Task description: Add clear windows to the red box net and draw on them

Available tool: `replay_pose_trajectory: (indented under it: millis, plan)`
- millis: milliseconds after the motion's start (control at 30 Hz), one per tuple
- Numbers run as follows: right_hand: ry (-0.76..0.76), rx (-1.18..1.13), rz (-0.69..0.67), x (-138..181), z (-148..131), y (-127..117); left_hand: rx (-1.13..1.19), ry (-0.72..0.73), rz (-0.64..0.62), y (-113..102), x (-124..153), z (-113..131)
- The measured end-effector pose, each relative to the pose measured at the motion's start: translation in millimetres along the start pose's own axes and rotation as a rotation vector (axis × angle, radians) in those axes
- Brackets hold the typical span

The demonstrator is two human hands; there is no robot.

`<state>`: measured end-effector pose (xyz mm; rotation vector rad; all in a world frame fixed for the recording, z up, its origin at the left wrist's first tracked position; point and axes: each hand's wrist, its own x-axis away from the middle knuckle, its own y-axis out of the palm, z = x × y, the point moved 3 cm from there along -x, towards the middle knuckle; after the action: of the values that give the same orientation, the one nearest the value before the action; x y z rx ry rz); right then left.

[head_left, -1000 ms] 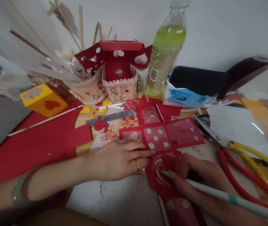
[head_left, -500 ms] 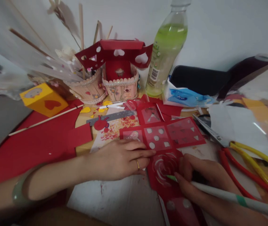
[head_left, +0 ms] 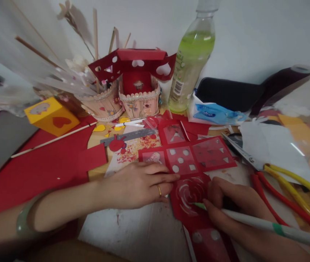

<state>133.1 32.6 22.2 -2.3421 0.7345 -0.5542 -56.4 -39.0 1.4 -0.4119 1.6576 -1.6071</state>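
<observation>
A cross-shaped red paper cutout [head_left: 182, 174] lies on a pale work board [head_left: 133, 233], its panels cut with holes and backed by clear film. My left hand [head_left: 144, 185] rests flat on it, fingers stretched toward the panel with a swirl pattern [head_left: 190, 191]. A white and green marker pen [head_left: 253, 219] is gripped in my right hand [head_left: 233, 207], its green tip touching or just above the swirl's lower edge. Part of the cutout lies hidden under both hands.
Scissors with red and yellow handles [head_left: 274, 182] lie right of my right hand. Behind stand a drink bottle [head_left: 184, 69], a tissue pack [head_left: 214, 112] and stick baskets [head_left: 141, 103]. A grey ruler [head_left: 133, 137], yellow box [head_left: 51, 116] and red paper [head_left: 40, 163] lie leftward.
The view has shifted very slightly. Both hands and the marker pen stay almost in the same place on the cutout.
</observation>
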Motion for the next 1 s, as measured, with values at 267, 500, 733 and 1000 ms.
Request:
replay_pose_trajectory:
  millis: [267, 500, 733, 1000]
  plan:
    - [0.035, -0.138, 0.148, -4.2, -2.5, -11.0, -0.005, 0.006, -0.009, 1.5, 1.1, 0.0]
    - [0.012, -0.116, 0.050, -0.9, 3.3, -7.5, -0.013, 0.002, -0.005, 3.1, 1.7, 0.2]
    - [-0.006, -0.120, 0.103, 0.3, 8.7, -8.3, -0.019, 0.014, 0.001, 2.4, 1.5, 0.4]
    - [0.043, -0.171, 0.402, 2.9, 18.0, -24.2, 0.000, -0.001, 0.000, 3.8, 1.9, -0.1]
